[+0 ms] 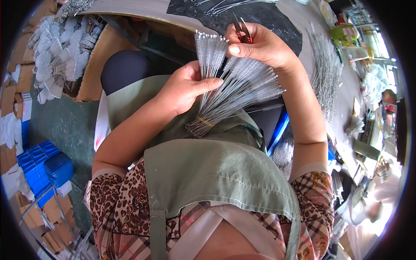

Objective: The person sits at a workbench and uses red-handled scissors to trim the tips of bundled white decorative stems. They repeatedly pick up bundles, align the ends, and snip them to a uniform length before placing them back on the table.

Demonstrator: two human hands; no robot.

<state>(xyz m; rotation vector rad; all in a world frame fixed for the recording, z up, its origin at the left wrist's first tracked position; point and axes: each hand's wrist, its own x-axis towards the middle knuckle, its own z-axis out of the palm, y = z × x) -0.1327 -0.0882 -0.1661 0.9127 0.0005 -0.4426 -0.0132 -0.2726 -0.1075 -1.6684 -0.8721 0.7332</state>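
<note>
A fanned bundle of thin wire brushes (253,80) with pale bristles lies over my lap, its looped wire ends tied by a yellow rubber band (205,121). My left hand (184,86) is closed around part of the bundle, thumb across the wires, parting one group upright from the rest. Tucked in my closed right hand (264,47) is a pair of small red-handled snips (244,34), with its two dark blades pointing up and away from me. That hand's thumb and forefinger meet at the bristle tips; whether they pinch a brush is hard to see.
A table (307,60) with a black mat (277,26) stands ahead, with loose brushes on it. More brushes (325,69) are heaped at right. An open cardboard box (93,73) and piled brush bundles (60,56) are at far left. A blue crate (37,162) sits on the floor.
</note>
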